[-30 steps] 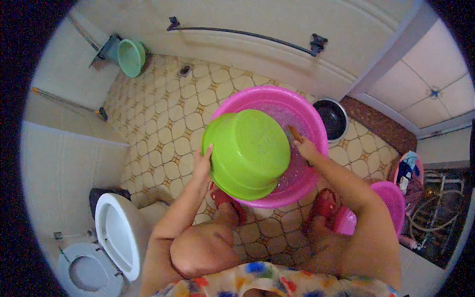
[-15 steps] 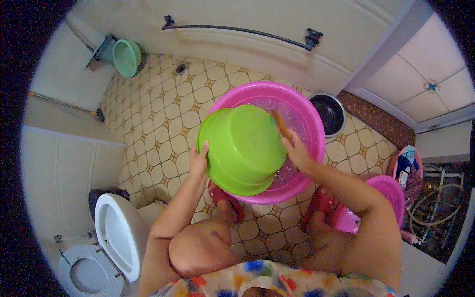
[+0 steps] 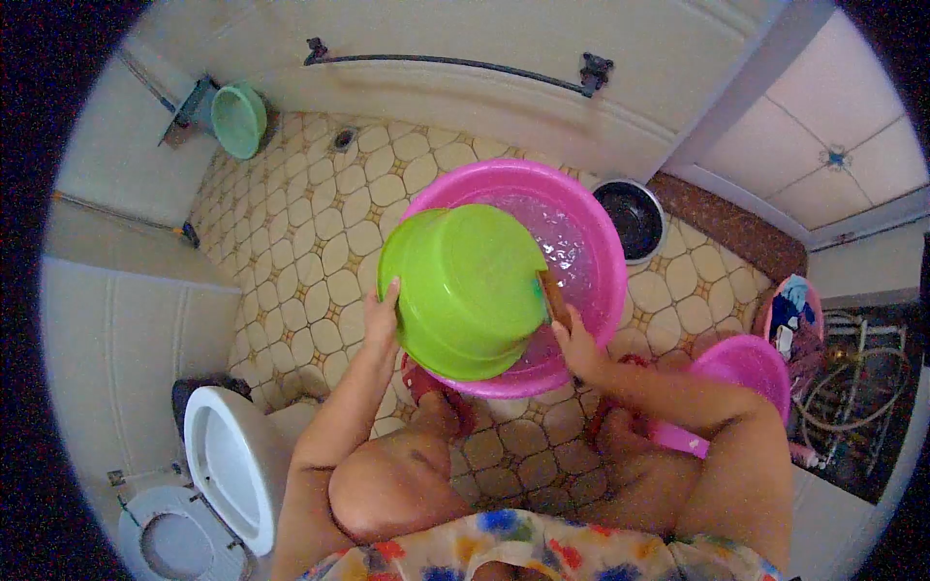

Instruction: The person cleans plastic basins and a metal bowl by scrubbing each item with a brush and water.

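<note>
A lime-green basin (image 3: 465, 290) is tilted on its side above a large pink tub (image 3: 608, 261) with water in it. My left hand (image 3: 382, 315) grips the green basin's rim at the left. In my right hand (image 3: 578, 344) is a scrubbing brush (image 3: 553, 298) with a brown back and greenish bristles. The bristles meet the outer bottom of the green basin at its right edge. My right fingers are wrapped round the brush's near end. The basin hides the left part of the pink tub's inside.
A dark round bowl (image 3: 630, 221) stands on the floor behind the tub. At the right are another pink basin (image 3: 746, 373) and a basket of clothes (image 3: 792, 315). A toilet (image 3: 232, 465) is at lower left; a pale green basin (image 3: 238, 120) leans at the back left.
My right hand has moved the brush down along the green basin's bottom edge. The view has shifted slightly. My left hand keeps its hold on the rim.
</note>
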Motion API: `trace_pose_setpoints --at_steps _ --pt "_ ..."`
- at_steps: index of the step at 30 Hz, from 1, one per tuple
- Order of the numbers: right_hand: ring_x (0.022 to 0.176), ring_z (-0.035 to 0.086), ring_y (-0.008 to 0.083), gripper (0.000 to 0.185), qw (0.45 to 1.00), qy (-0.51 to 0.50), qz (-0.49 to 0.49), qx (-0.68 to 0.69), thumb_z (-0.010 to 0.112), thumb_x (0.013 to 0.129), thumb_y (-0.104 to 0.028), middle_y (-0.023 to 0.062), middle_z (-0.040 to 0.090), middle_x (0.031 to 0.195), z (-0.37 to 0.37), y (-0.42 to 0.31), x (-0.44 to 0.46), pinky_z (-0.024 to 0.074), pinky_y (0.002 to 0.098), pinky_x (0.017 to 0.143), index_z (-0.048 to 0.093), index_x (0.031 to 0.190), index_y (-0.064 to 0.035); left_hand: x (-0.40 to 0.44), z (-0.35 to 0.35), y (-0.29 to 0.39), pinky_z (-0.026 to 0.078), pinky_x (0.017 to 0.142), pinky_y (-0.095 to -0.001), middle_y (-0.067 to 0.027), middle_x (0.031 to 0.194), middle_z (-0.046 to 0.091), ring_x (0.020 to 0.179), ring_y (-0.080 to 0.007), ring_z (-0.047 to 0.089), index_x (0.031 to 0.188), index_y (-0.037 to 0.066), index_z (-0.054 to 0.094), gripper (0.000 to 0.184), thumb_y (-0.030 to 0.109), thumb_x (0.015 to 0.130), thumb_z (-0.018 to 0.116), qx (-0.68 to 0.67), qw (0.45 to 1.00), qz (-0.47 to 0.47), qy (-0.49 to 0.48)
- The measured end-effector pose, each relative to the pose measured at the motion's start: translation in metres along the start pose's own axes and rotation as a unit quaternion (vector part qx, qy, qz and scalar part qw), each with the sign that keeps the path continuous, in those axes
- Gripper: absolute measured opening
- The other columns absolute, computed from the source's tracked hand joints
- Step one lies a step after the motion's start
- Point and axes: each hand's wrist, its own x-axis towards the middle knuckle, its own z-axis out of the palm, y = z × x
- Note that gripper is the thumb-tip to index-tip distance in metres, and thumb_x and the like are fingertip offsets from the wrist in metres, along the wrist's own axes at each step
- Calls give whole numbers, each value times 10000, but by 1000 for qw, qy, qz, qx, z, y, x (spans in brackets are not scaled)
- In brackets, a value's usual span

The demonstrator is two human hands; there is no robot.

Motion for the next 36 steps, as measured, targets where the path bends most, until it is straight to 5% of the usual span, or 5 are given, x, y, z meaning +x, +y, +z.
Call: trace_pose_setpoints --at_steps 11,20,27,32,36 --pt "967 543 405 479 995 68 -23 -68 521 854 -291 262 556 1035 -20 1 138 427 452 812 375 1225 -25 -34 14 29 459 814 -363 -118 1095 569 964 -247 559 1239 55 430 454 216 843 581 164 983 85 -6" --pt "1048 528 266 439 997 28 -66 7 515 871 -227 168 558 1121 -26 29 157 392 348 903 427 1230 10 -9 -17 33 343 948 -334 -70 1216 480 1099 -191 456 1232 41 433 566 149 736 683 187 919 100 -331" --pt "1039 541 325 394 971 70 -224 38 470 871 -239 193 556 1120 -68 -92 83 417 391 892 451 1234 -87 6 13 47 309 981 -336 -155 1222 475 1136 -251 439 1259 7 412 527 405 922 338 225 949 111 -189" --pt "918 592 313 450 930 -68 -287 -220 513 857 -321 179 580 1055 -70 -169 2 472 389 781 429 1264 -148 -17 34 64 373 908 -361 -157 1051 579 1015 -259 526 1121 5 534 574 442 933 211 408 878 195 -157" --pt "863 601 348 467 884 -97 -285 -358 427 867 -399 139 600 1036 -62 -180 -4 482 469 730 375 1291 -210 -11 29 33 390 883 -351 -154 1032 588 976 -263 541 1108 -19 534 551 385 949 195 275 915 240 -171"
